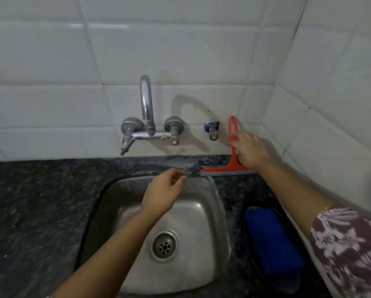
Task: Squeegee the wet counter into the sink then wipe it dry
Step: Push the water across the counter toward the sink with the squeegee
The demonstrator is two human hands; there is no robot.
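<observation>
Orange squeegee (226, 169) in right hand (250, 150), left hand (162, 195) over sink (211, 203)

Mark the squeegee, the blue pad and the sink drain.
squeegee (227, 167): head view, orange head just above the blade.
blue pad (270, 239): head view, middle of its top face.
sink drain (164, 246): head view, centre of the strainer.

A dark speckled stone tabletop (40, 201) fills the lower half of the frame. A steel sink (220, 211) is sunk into its centre. A red squeegee (232, 166) stands blade-down at the back, right of centre. At lower right, a black tray (249, 257) holds a blue cloth (270, 239).
</observation>
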